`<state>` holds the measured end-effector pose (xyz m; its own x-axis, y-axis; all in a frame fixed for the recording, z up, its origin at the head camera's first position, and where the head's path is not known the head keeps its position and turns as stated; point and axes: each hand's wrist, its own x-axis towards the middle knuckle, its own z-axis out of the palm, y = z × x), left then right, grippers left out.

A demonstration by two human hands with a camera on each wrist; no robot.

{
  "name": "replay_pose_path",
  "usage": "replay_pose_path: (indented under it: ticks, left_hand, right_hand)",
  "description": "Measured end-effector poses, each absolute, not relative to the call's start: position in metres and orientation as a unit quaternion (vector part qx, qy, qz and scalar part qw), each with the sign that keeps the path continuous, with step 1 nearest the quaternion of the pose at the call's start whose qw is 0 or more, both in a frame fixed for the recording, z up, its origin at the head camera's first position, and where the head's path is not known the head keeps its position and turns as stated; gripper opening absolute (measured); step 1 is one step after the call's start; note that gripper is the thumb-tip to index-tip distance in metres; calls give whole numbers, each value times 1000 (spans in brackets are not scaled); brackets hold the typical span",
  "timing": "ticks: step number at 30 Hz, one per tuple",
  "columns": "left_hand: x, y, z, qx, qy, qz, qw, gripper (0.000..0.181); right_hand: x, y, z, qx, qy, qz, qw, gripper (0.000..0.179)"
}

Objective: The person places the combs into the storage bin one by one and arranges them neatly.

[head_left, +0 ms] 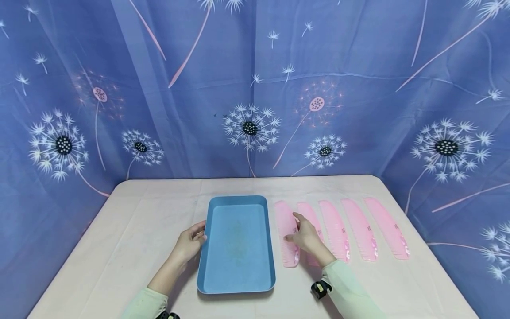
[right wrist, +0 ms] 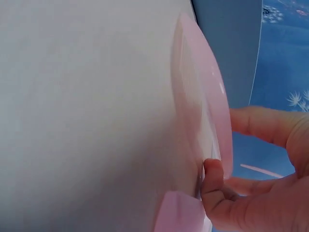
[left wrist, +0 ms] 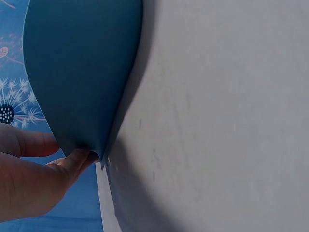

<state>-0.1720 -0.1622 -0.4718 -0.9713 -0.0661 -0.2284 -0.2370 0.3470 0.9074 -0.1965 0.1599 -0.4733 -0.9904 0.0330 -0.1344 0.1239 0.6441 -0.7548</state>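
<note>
A blue rectangular tray lies on the table, its long sides running away from me. My left hand grips the tray's left edge; in the left wrist view the thumb and fingers meet the tray wall near its end. To the right of the tray is the leftmost pink comb. My right hand holds this comb by its sides, thumb toward the tray. In the right wrist view the comb looks tilted between the thumb and curled fingers.
Several more pink combs stand in a row to the right, among them one partly under my right hand and the outermost one. A pale cloth covers the table. A blue dandelion-print curtain rises behind it.
</note>
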Motion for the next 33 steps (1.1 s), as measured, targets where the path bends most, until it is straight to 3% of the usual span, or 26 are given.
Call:
replay_pose_path:
  ticks: [4, 9, 33]
  left_hand:
    - [-171, -163, -471, -92, 815, 567, 76, 51]
    - [-171, -163, -471, -94, 815, 567, 77, 51]
    - [-172, -165, -474, -86, 809, 576, 79, 50]
  right_hand:
    - [-196, 166, -473, 30, 892, -448, 45, 66]
    - [-195, 171, -471, 18, 869, -493, 34, 56]
    - [-197, 184, -459, 50, 810, -584, 30, 58]
